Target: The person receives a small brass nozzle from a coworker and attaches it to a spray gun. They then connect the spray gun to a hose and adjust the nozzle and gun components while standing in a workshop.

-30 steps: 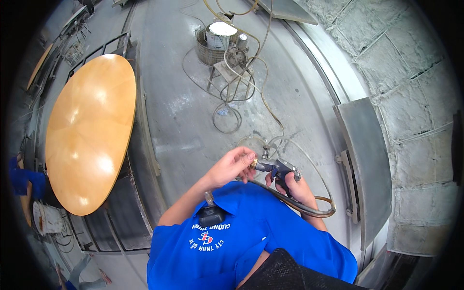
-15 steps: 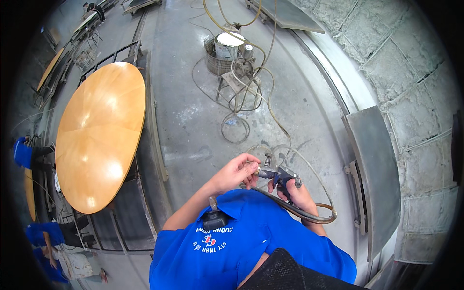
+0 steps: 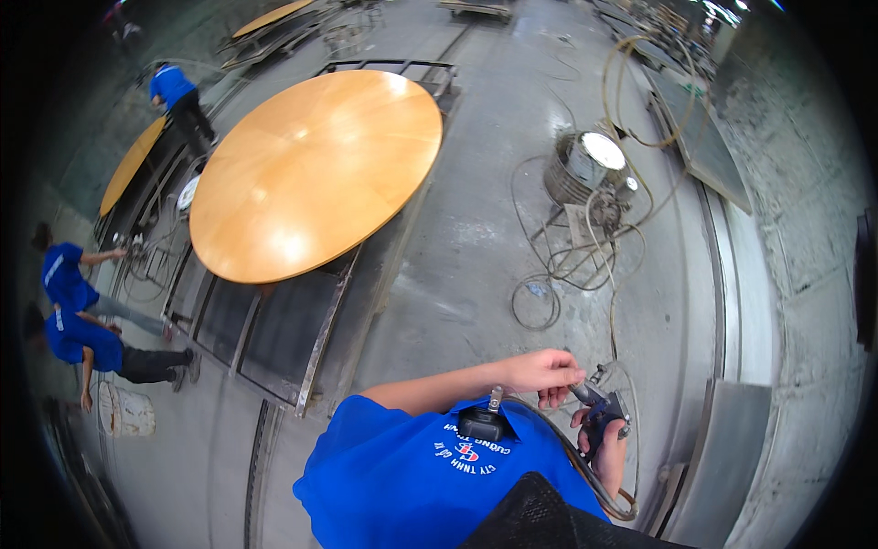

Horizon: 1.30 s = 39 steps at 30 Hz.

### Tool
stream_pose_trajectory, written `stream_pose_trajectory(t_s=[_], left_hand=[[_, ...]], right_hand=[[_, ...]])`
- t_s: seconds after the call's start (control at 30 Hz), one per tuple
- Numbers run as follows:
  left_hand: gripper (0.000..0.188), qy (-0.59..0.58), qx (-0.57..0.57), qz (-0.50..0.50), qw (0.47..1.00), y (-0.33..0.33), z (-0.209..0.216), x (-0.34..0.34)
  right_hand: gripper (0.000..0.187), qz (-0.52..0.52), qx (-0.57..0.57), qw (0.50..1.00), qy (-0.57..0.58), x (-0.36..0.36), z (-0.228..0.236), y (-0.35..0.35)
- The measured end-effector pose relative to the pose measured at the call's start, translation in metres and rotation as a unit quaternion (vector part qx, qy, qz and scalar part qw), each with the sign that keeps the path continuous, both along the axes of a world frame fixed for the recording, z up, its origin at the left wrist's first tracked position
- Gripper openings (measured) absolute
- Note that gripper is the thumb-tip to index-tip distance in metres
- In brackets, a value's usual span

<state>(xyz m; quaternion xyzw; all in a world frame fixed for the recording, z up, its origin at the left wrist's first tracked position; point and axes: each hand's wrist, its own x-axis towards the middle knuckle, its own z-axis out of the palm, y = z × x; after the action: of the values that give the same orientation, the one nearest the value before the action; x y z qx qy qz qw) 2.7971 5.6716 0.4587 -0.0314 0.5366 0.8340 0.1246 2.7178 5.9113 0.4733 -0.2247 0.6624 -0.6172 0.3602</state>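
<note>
A dark spray gun point(image 3: 600, 408) is in my right hand point(image 3: 608, 450), whose fingers wrap round its handle. My left hand point(image 3: 545, 373) is at the front end of the gun, with thumb and fingers closed at the nozzle; the exact contact is partly hidden. A hose point(image 3: 631, 503) loops round below my right wrist. Beyond my hands, more thin hose point(image 3: 537, 302) lies coiled on the floor, near a pump on a stand point(image 3: 604, 212) and a drum holding a white-topped bucket point(image 3: 599, 157).
A large round wooden tabletop point(image 3: 315, 174) rests on a metal rack point(image 3: 247, 334) to the left. Several people in blue shirts point(image 3: 69, 274) are at the far left, near a stained white bucket point(image 3: 126, 410). Grey panels point(image 3: 722, 457) stand at the right, along the wall.
The view has turned left, so the tabletop, pump and drum appear farther right. Both hands stay at the spray gun, my right still round its handle.
</note>
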Motion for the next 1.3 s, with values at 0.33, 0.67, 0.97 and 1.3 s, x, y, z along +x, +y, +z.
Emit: stream_pose_trajectory(t_s=[0.33,0.67,0.97,1.3], left_hand=[[0.037,0.037,-0.014,0.028,0.999,0.005,-0.001,0.018],[0.039,0.068,-0.017,0.103,0.992,0.018,-0.005,0.033],[0.027,0.128,-0.01,0.11,0.986,0.027,-0.021,0.036],[0.026,0.164,-0.046,0.148,0.974,0.038,-0.024,0.045]], right_hand=[[0.09,0.041,-0.018,0.999,0.001,0.002,0.0,-0.001],[0.089,0.069,-0.008,0.998,0.01,0.001,-0.001,-0.002],[0.083,0.101,-0.013,0.995,0.002,0.0,-0.004,-0.002],[0.087,0.085,-0.032,0.995,-0.051,0.012,-0.004,-0.001]])
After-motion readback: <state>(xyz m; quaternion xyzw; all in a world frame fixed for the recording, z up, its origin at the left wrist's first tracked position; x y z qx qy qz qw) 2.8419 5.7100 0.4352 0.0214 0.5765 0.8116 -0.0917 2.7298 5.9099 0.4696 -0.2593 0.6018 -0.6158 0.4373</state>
